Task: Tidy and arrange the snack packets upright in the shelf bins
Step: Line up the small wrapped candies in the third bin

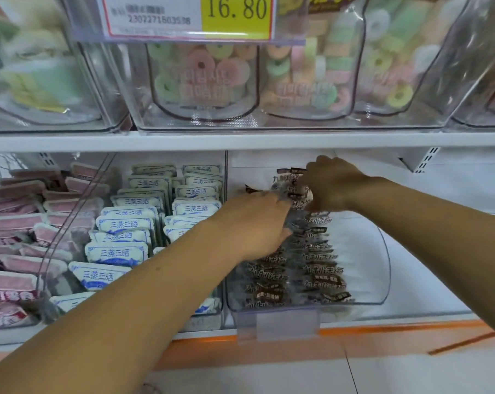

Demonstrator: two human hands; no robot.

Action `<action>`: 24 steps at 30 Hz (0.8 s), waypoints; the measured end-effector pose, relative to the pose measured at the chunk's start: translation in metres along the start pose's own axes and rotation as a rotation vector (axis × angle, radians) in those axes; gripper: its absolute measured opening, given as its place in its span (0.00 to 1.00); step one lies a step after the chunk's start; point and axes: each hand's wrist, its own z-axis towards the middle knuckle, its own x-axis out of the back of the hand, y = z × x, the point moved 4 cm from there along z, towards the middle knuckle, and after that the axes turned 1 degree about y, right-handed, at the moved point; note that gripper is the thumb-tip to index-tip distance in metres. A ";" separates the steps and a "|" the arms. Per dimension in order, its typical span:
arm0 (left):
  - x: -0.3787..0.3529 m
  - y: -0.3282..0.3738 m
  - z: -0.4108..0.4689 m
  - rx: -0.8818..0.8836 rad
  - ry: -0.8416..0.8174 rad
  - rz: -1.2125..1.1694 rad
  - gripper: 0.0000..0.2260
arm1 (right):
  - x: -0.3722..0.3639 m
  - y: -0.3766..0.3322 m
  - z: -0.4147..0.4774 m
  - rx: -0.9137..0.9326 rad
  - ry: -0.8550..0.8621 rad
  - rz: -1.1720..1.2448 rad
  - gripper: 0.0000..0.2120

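Observation:
A clear plastic bin (382,268) on the lower shelf holds several small dark brown and white snack packets (311,268) standing in two rows. My left hand (257,223) reaches into the bin from the left, fingers curled round packets in the left row. My right hand (334,183) comes in from the right near the back of the bin and pinches a bunch of the same packets (293,189), lifted above the rows. Both hands hide the packets under them.
The bin to the left holds upright white and blue packets (144,223); further left lie pink packets (21,251). The upper shelf carries clear bins of pastel ring sweets (200,72) with a yellow price tag (236,12). An orange shelf edge (200,351) runs below.

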 end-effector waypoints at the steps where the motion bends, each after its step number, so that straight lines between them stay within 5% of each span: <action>1: -0.003 -0.002 0.005 0.030 -0.041 0.004 0.26 | 0.000 0.002 0.000 0.012 0.016 -0.009 0.09; 9: -0.010 -0.008 0.012 0.127 -0.108 0.016 0.29 | 0.001 0.019 -0.013 0.103 -0.125 0.197 0.09; 12: 0.002 -0.012 0.024 0.125 -0.006 -0.046 0.27 | 0.011 0.024 -0.006 0.034 0.019 0.348 0.10; 19: -0.001 -0.043 0.051 0.220 -0.118 0.034 0.23 | -0.001 0.014 0.015 -0.030 0.100 0.056 0.09; 24: -0.001 -0.046 0.045 0.151 -0.069 0.178 0.23 | 0.002 0.020 0.007 -0.017 0.055 0.223 0.08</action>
